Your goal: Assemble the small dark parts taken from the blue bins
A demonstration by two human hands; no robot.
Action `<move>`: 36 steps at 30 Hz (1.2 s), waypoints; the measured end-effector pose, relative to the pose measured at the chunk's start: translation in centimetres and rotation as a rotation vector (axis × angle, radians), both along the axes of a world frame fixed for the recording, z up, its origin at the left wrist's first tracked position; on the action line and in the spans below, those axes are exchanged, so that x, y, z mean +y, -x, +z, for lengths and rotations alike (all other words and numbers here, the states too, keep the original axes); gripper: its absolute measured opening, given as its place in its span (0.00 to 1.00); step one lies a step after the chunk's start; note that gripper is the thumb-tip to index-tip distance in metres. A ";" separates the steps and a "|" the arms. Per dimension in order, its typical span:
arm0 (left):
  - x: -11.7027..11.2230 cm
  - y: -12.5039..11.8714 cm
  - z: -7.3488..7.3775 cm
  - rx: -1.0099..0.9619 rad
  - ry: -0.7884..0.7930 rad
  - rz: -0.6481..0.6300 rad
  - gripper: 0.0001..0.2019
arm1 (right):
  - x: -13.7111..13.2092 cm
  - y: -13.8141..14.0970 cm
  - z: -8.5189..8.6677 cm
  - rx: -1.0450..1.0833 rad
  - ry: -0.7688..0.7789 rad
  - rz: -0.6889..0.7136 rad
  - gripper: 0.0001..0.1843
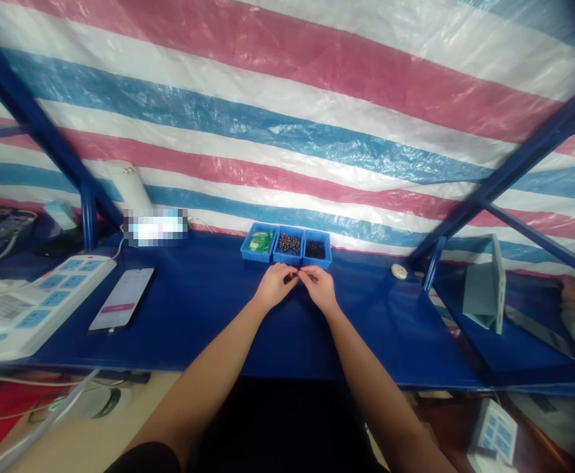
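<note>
Evidently for fine control, I see the left hand [276,286] and right hand [318,287] meeting fingertip to fingertip, seemingly pinching a small dark piece [288,278] too tiny to identify. Just beyond them, three blue bins [287,258] sit together, probably for short reaches; farther left lies a phone [123,299], clear of both.

I can't identify the tiny piece [294,274] pinched between left hand [275,286] and right hand [319,286]; pixelation masks the bright object [154,228]
</note>
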State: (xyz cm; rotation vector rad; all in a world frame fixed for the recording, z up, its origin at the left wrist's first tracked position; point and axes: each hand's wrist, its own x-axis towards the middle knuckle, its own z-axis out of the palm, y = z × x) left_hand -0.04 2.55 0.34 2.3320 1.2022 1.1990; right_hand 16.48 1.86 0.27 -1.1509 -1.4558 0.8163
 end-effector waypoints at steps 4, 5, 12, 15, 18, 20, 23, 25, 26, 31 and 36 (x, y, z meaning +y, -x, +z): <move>-0.2 0.0 0.1 -0.036 0.007 -0.001 0.08 | 0.1 -0.1 0.0 0.008 0.004 -0.008 0.13; -0.3 0.0 0.2 -0.042 0.011 0.004 0.09 | 0.1 -0.1 0.0 0.007 0.002 -0.005 0.13; -0.5 0.1 0.5 -0.032 0.038 0.001 0.09 | -0.2 0.0 0.1 -0.040 0.012 0.015 0.16; -0.5 0.1 0.5 -0.054 0.054 0.026 0.09 | -0.1 -0.1 0.1 -0.079 -0.002 0.003 0.16; -0.4 0.1 0.3 -0.082 0.072 0.036 0.09 | -0.1 -0.2 0.1 -0.096 -0.009 -0.001 0.15; -0.3 0.1 0.1 -0.092 0.074 0.026 0.09 | -0.1 -0.2 0.1 -0.098 -0.013 0.000 0.15; -0.2 0.1 0.0 -0.102 0.063 0.023 0.08 | -0.1 -0.1 0.1 -0.087 -0.003 0.006 0.15; -0.2 0.1 0.0 -0.105 0.062 0.022 0.09 | -0.1 0.0 0.1 -0.064 0.004 0.019 0.16; -0.2 0.1 0.0 -0.102 0.065 0.020 0.09 | -0.2 0.0 0.0 -0.050 0.008 0.027 0.16; -0.2 0.2 0.3 -0.064 0.093 0.016 0.12 | -0.2 0.1 0.1 -0.025 0.018 0.033 0.16; -0.2 0.1 0.1 -0.093 0.119 0.022 0.11 | -0.2 0.0 0.2 -0.034 0.002 0.023 0.14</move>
